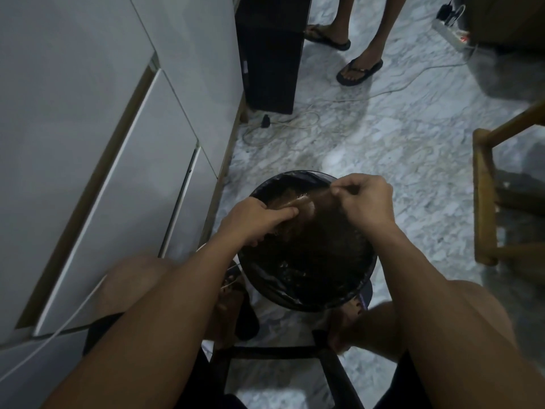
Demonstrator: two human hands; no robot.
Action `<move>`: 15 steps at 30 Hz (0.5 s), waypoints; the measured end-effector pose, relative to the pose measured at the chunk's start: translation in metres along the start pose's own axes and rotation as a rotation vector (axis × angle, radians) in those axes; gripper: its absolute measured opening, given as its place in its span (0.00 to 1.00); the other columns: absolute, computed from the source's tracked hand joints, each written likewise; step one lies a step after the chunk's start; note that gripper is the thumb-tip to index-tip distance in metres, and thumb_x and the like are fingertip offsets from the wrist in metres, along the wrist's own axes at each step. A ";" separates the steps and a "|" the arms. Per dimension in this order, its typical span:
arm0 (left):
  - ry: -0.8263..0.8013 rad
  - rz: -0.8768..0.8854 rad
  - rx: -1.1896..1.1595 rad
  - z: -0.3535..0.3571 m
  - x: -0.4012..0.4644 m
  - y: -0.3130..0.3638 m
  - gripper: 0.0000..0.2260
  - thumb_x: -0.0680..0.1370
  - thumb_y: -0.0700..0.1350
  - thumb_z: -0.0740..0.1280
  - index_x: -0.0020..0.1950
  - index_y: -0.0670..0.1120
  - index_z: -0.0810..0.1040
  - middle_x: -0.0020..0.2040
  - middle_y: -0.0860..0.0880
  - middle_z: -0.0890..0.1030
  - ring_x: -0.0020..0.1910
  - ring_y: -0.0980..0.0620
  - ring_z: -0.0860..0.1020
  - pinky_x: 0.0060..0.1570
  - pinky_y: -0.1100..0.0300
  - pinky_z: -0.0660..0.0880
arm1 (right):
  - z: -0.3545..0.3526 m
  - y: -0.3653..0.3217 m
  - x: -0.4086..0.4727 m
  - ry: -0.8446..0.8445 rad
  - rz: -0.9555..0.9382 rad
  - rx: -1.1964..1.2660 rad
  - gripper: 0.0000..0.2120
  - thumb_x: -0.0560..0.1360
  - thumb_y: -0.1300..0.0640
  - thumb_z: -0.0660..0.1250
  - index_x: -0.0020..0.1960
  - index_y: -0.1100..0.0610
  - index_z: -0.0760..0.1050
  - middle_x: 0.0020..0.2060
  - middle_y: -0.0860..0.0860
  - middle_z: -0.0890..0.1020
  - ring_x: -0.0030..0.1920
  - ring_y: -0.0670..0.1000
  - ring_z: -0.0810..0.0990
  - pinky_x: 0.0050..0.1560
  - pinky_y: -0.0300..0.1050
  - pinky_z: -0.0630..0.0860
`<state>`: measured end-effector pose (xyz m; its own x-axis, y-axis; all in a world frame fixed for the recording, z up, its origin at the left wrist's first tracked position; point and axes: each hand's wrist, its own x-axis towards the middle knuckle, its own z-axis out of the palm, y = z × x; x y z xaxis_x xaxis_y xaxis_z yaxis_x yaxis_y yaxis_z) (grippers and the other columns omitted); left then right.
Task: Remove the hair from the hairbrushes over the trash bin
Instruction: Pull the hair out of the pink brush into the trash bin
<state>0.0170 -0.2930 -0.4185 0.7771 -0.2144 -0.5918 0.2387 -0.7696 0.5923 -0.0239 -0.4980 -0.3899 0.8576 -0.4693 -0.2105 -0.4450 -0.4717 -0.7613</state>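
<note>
Left hand (pixel 253 219) clamped round hairbrush (pixel 290 206) over trash bin (pixel 295 299). Right hand (pixel 364 202) pinches hair (pixel 320 194) strand, drawn taut. Hair light, soft, likely snaps; best taken near bristle roots.

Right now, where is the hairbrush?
In the head view, the hairbrush is just left of centre, held in the left hand over the black-lined trash bin, while the right hand pinches hair beside it.
</note>
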 end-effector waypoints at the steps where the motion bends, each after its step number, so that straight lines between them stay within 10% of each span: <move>1: 0.008 0.000 -0.006 0.000 0.000 0.001 0.27 0.66 0.70 0.70 0.39 0.45 0.81 0.30 0.50 0.82 0.27 0.49 0.81 0.29 0.59 0.74 | -0.002 0.000 0.000 0.059 0.019 0.017 0.06 0.73 0.62 0.70 0.44 0.53 0.85 0.42 0.48 0.85 0.46 0.48 0.83 0.54 0.43 0.79; 5: 0.017 -0.004 -0.007 0.003 0.000 0.003 0.29 0.65 0.72 0.69 0.39 0.45 0.81 0.32 0.49 0.83 0.27 0.49 0.81 0.30 0.58 0.74 | -0.002 0.002 -0.002 0.164 0.111 0.065 0.08 0.74 0.62 0.67 0.44 0.52 0.83 0.41 0.47 0.84 0.47 0.49 0.82 0.47 0.37 0.75; 15: 0.027 0.021 0.063 0.006 -0.003 0.004 0.28 0.67 0.71 0.68 0.41 0.45 0.82 0.35 0.48 0.84 0.32 0.48 0.83 0.31 0.59 0.77 | 0.011 -0.001 -0.008 -0.326 -0.085 0.059 0.17 0.71 0.56 0.74 0.59 0.54 0.81 0.53 0.49 0.84 0.54 0.46 0.82 0.57 0.48 0.80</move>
<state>0.0123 -0.2986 -0.4174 0.7970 -0.2158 -0.5640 0.1854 -0.8014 0.5687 -0.0277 -0.4856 -0.3946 0.9326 -0.1625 -0.3224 -0.3608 -0.4505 -0.8166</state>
